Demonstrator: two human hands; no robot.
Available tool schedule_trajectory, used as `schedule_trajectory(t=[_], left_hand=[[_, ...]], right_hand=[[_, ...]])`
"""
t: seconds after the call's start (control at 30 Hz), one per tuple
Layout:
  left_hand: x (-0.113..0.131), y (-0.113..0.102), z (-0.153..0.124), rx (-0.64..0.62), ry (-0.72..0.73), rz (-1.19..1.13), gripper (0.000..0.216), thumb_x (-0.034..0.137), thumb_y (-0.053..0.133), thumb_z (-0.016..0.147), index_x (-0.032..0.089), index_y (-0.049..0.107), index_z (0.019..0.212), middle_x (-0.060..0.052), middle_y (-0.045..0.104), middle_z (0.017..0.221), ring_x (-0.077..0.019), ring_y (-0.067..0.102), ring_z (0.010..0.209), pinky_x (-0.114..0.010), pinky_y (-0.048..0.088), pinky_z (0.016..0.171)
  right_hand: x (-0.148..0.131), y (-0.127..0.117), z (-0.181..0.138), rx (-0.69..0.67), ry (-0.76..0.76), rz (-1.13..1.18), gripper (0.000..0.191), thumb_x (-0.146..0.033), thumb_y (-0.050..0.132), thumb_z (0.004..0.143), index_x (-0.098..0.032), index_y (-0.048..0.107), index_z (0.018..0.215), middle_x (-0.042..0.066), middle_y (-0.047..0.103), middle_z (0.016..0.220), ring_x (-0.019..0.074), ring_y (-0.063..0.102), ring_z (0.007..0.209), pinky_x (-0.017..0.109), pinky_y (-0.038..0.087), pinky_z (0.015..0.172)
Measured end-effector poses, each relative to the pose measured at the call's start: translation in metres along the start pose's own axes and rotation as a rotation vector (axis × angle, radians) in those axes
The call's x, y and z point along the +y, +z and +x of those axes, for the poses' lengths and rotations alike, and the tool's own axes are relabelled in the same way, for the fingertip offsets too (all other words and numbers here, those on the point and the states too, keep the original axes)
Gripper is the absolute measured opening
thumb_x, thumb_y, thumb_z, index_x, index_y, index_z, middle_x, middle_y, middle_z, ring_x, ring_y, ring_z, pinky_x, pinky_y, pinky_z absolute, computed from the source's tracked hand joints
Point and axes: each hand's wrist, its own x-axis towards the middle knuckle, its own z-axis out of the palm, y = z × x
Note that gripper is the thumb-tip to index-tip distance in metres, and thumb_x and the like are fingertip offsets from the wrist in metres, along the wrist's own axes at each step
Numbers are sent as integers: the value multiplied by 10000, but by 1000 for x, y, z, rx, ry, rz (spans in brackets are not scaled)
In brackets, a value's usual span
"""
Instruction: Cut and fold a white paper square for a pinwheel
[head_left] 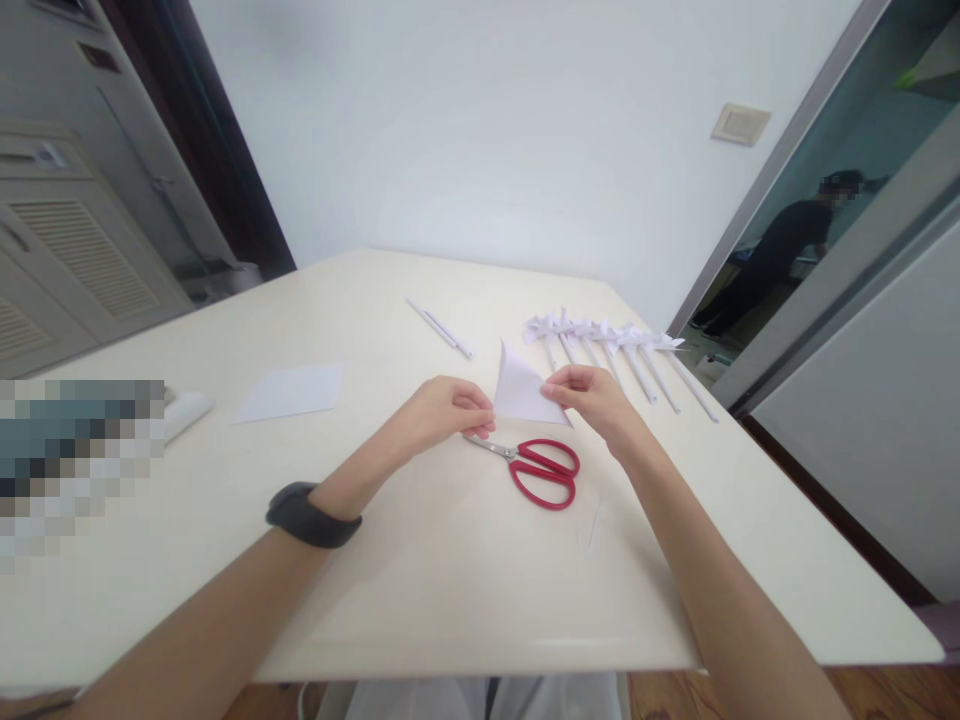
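Observation:
Both my hands hold a folded white paper triangle (519, 390) just above the cream table (420, 600). My left hand (442, 412), with a black band on its wrist, pinches the paper's left corner. My right hand (594, 398) pinches its right corner. Red-handled scissors (538, 467) lie shut on the table directly below the paper, blades pointing left.
A row of several white paper pinwheels on sticks (615, 350) lies behind my right hand. Rolled paper sticks (441, 328) lie farther back, a flat white sheet (292, 392) to the left, a thin paper strip (594, 525) near the scissors. A person stands beyond the doorway at right.

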Motion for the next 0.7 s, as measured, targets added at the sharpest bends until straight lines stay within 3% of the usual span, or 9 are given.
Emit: schedule_trajectory(t=[0.7], left_hand=[[7,-9,-4,47,-23,-34,166,281,598,893,121,640,907,-29,687,865,-157,666,799,-358,552,770]], right_hand=[[2,2,-1,-42,14,49,247,-308,581,918,-138,609,1095,71,644,1069,190,643,899,384,548,775]])
